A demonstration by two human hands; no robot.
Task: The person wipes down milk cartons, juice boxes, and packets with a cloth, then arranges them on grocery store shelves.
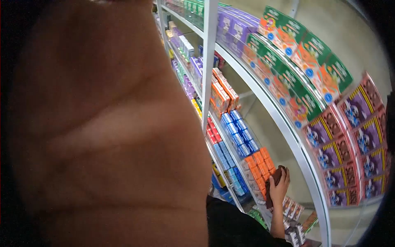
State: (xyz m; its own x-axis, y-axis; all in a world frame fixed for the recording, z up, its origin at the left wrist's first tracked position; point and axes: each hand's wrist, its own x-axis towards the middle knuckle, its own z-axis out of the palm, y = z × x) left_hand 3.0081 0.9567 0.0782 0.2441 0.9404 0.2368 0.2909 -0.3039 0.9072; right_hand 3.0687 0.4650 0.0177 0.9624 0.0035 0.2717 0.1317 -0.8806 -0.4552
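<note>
While the right hand [279,186] grips a brown cloth [269,196] lengthwise beside the orange boxes [256,168], I cannot tell the left hand [111,123]'s grip

Blurred skin [119,123] hides L half; far box lbls [224,154] too small

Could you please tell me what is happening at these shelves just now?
The person's right hand has a dark brown cloth at a shelf of small packs, next to the orange packs. Blue-and-white packs stand in rows farther along. What seems to be the left hand is right up against the camera, hiding much of the view, so what it is doing cannot be told.
</note>
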